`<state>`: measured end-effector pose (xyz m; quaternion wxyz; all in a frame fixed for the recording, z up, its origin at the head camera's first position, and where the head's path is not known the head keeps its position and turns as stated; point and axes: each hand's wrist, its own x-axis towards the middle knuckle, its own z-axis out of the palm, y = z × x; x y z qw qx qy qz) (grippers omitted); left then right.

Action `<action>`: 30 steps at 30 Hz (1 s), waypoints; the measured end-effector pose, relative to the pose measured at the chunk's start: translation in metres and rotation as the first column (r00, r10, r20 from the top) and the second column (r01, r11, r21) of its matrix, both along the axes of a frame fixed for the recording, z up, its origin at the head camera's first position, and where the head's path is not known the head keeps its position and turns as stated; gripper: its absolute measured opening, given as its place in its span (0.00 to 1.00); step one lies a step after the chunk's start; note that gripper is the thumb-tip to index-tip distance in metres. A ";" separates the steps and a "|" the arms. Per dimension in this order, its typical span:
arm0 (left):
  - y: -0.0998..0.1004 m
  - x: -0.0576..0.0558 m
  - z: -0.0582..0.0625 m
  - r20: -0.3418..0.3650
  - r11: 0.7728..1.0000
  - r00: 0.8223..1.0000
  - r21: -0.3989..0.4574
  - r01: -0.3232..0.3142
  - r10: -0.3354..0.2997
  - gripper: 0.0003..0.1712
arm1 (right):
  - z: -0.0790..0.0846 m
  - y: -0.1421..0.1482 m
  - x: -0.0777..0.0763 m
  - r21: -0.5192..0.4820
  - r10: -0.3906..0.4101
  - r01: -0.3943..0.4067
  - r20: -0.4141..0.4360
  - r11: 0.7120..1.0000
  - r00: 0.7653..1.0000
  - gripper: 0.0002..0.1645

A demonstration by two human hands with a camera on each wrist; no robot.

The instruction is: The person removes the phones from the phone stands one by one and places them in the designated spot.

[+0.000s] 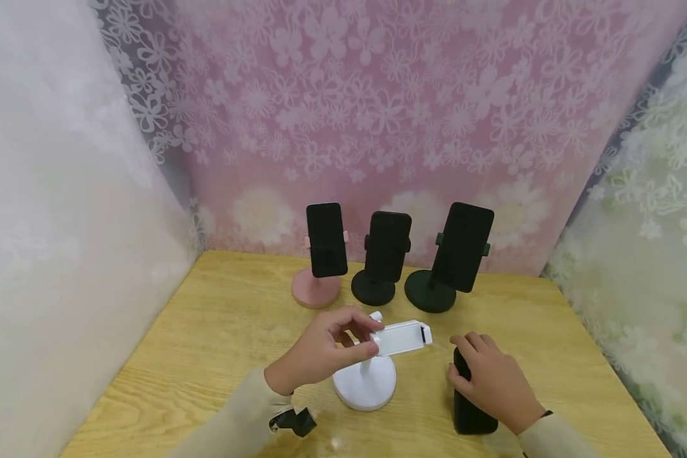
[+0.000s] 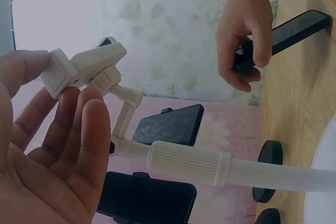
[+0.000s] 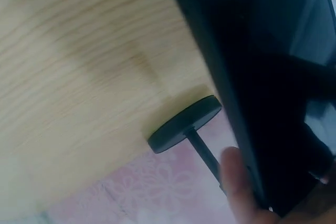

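A white phone stand (image 1: 364,389) stands on the wooden table, its clamp (image 1: 402,338) turned sideways above the round base. My left hand (image 1: 331,346) pinches the left end of that clamp between thumb and fingers; the left wrist view shows the jointed arm and ribbed collar (image 2: 186,163) below it. To the right, my right hand (image 1: 495,381) grips the upper end of a black smartphone (image 1: 474,415). In the left wrist view this smartphone (image 2: 302,30) slants, its held end raised off the table and the other end low at the tabletop. Its dark screen fills much of the right wrist view.
Behind my hands stand a pink stand (image 1: 312,289), a black stand (image 1: 372,291) and a dark green stand (image 1: 429,294), each bearing a dark-screened phone. A pink floral curtain (image 1: 378,114) hangs behind the table (image 1: 217,331), with pale curtains on both sides.
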<state>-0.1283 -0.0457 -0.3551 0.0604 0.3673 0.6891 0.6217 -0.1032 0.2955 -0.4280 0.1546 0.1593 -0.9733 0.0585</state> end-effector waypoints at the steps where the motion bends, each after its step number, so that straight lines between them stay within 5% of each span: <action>1: 0.000 0.001 -0.001 0.000 1.000 1.000 0.000 0.000 0.000 0.13 | -0.001 0.000 -0.002 -0.007 -0.018 0.018 0.024 1.000 1.000 0.23; 11: -0.002 0.009 -0.006 0.022 1.000 1.000 -0.005 0.003 -0.003 0.14 | -0.017 -0.001 -0.011 -0.054 -0.106 0.121 0.227 0.991 0.968 0.22; 19: 0.000 0.002 -0.001 -0.004 1.000 1.000 0.009 -0.008 0.008 0.14 | -0.020 0.005 -0.031 -0.024 -0.090 0.101 0.284 0.995 0.955 0.26; 30: -0.002 0.004 -0.001 0.004 1.000 1.000 -0.016 -0.016 0.016 0.14 | -0.027 -0.002 -0.033 -0.009 -0.079 0.086 0.316 0.996 0.946 0.26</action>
